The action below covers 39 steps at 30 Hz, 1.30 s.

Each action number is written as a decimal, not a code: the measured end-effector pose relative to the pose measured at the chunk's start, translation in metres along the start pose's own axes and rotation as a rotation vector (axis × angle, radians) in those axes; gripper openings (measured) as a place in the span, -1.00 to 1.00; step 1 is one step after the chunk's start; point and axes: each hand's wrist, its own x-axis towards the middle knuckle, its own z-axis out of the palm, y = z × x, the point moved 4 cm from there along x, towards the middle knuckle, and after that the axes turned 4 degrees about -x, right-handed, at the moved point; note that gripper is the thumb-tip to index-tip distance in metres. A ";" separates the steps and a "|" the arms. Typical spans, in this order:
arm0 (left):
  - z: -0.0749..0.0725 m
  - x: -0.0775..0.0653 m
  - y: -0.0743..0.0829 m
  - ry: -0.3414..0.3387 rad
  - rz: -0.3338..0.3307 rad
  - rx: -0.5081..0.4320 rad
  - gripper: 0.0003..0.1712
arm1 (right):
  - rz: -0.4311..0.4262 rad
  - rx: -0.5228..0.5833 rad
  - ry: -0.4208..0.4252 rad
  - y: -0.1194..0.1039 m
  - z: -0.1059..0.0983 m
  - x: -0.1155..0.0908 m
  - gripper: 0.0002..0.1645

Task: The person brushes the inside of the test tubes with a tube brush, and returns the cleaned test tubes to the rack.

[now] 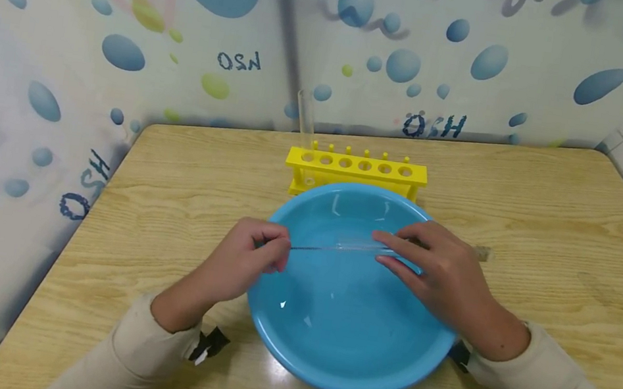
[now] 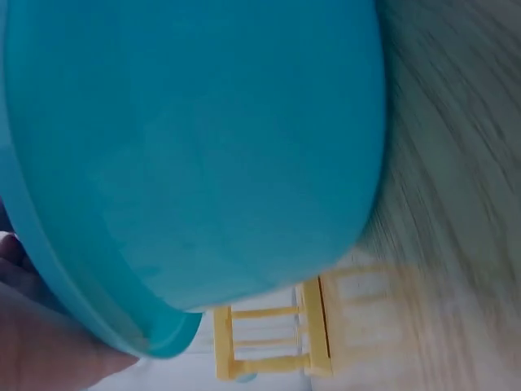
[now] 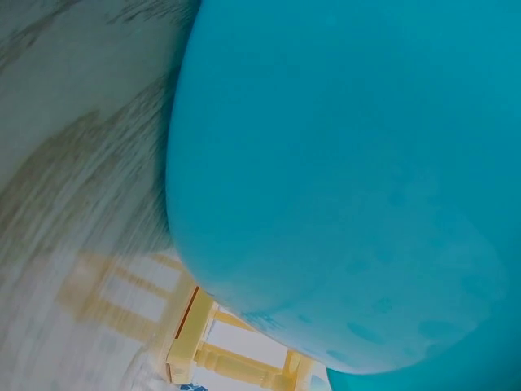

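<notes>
Two pinches: left fingers (image 1: 274,253) closed on thin dark rod (image 1: 306,248), right fingers (image 1: 407,249) parted around clear tube (image 1: 356,248).

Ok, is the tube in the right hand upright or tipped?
Tipped: in the head view, the tube points sideways from the right hand toward the left hand.

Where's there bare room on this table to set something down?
The table is bare between its left edge and the yellow rack, and right of the rack. Crowded: over the blue basin, where the left hand pinches a thin rod and the right hand a clear tube.
</notes>
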 end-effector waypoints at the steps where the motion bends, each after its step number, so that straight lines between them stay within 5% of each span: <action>1: 0.000 0.000 0.000 0.002 -0.006 -0.016 -0.59 | 0.003 0.000 -0.001 0.000 0.000 0.000 -0.32; 5: 0.000 0.000 0.001 0.027 0.060 0.064 -0.62 | 0.035 0.005 -0.018 0.002 -0.001 -0.001 -0.45; 8: 0.003 0.001 0.004 0.054 0.191 0.248 -0.77 | 0.060 0.011 -0.030 0.003 -0.001 -0.001 -0.54; 15: 0.009 -0.001 0.011 0.116 0.476 0.696 -0.81 | 0.066 0.026 -0.042 0.003 -0.002 -0.002 -0.36; 19: 0.009 -0.003 0.013 0.119 0.586 0.846 -0.76 | 0.062 0.029 -0.045 0.002 -0.002 -0.002 -0.36; 30: 0.003 -0.006 0.015 0.099 0.661 0.852 -0.54 | 0.054 0.025 -0.055 0.003 0.001 -0.002 -0.52; 39: 0.000 -0.005 0.012 0.082 0.534 0.709 -0.52 | 0.059 0.019 -0.051 0.001 0.001 -0.001 -0.47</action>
